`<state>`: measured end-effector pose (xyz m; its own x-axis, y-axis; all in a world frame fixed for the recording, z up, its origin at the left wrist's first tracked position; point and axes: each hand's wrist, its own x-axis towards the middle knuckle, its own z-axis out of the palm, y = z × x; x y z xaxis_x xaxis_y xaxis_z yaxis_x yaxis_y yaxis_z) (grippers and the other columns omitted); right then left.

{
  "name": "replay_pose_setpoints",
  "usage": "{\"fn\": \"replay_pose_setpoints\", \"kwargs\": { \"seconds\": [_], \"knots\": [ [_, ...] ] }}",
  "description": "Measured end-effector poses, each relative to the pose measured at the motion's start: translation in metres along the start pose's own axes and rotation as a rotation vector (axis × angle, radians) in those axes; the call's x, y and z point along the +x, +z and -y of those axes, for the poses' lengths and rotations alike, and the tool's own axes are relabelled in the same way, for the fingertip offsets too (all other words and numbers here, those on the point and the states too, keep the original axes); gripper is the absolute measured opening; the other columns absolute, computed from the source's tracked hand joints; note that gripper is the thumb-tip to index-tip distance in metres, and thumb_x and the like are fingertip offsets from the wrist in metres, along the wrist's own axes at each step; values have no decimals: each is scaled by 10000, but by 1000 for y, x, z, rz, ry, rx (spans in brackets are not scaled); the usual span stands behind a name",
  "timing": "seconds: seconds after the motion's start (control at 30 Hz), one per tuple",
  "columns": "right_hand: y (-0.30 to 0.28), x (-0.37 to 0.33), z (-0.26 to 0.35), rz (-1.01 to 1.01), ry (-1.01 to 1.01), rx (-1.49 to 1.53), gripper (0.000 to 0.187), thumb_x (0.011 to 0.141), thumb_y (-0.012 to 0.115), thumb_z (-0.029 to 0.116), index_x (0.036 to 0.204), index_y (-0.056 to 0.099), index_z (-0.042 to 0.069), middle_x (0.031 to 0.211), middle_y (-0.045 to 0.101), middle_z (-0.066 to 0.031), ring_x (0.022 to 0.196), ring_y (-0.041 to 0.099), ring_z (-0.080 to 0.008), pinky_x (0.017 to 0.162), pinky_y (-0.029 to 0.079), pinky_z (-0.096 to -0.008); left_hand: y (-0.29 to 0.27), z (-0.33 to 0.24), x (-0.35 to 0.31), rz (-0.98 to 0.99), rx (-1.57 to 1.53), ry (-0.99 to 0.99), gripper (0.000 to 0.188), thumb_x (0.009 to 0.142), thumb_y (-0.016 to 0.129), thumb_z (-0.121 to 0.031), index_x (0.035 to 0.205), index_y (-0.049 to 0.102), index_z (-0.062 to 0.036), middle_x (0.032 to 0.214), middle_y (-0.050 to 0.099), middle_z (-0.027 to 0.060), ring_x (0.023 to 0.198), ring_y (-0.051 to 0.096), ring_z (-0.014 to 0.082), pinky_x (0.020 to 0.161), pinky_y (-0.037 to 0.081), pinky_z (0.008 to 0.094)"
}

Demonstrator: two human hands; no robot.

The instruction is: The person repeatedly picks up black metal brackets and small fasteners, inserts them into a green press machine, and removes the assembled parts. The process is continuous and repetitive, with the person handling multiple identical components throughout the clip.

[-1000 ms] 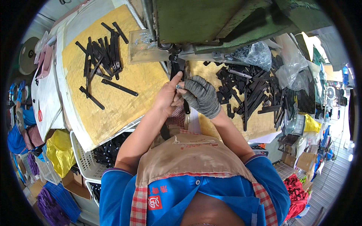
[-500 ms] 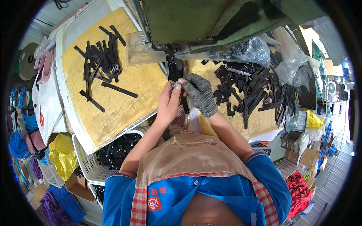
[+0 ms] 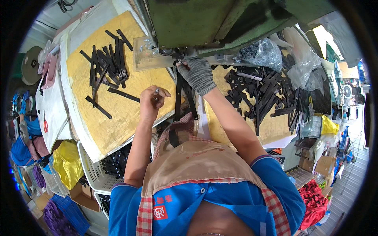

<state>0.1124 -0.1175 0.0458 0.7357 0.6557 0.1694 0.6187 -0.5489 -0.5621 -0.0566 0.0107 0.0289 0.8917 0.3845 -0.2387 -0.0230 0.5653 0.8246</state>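
Note:
My right hand [image 3: 198,75], in a grey knitted glove with bare fingertips, is closed at the head of the green machine [image 3: 189,23]. It grips the upper end of a pair of black metal strips [image 3: 178,98], which hang toward me and spread apart in a narrow V. Their upper ends are partly hidden by the glove and the machine. My bare left hand [image 3: 151,103] is raised over the yellow board to the left, its fingers curled around small silvery metal pieces [image 3: 157,91]. Their exact shape is too small to tell.
Loose black strips [image 3: 106,63] lie on the left yellow board [image 3: 130,122]; a larger heap of black parts [image 3: 267,90] covers the right side. A clear tray [image 3: 141,59] with small silvery pieces sits beside the machine. A white basket [image 3: 91,173] of black parts stands below left.
My hands have parted. The right has moved up to the machine with the black strips, which now spread apart; the left has drawn back to the left with the silvery pieces.

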Motion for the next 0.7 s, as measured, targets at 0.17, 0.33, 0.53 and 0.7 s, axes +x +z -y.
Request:
{"fn": "replay_pose_setpoints", "kwargs": {
  "seconds": [0.17,0.33,0.53,0.7],
  "knots": [
    [-11,-9,-8,-65,-37,216,361,822,719,385,975,711,58,908,717,-127,824,675,-293,724,524,-391,-29,14,3,87,-174,40,378,892,509,-348,1075,613,-33,1074,652,154,648,408,121,519,312,250],
    [1,0,-59,380,436,1173,275,847,741,243,1009,697,24,760,622,4,627,550,-114,565,426,-262,-2,48,12,85,96,-278,389,947,570,-424,1082,648,-67,967,630,16,752,487,75,617,386,249],
    [37,3,-75,156,538,1676,124,900,655,161,947,630,49,834,621,-40,670,569,-156,630,481,-340,28,49,12,193,129,-400,384,988,588,-325,794,682,-8,646,581,-22,561,484,54,540,385,201],
    [31,-17,-77,-25,562,1781,214,947,614,188,1130,627,77,907,640,-34,723,581,-165,676,512,-339,25,45,7,216,109,-397,391,997,561,-327,914,697,30,584,507,-15,509,460,89,493,367,236]
  ]
}}
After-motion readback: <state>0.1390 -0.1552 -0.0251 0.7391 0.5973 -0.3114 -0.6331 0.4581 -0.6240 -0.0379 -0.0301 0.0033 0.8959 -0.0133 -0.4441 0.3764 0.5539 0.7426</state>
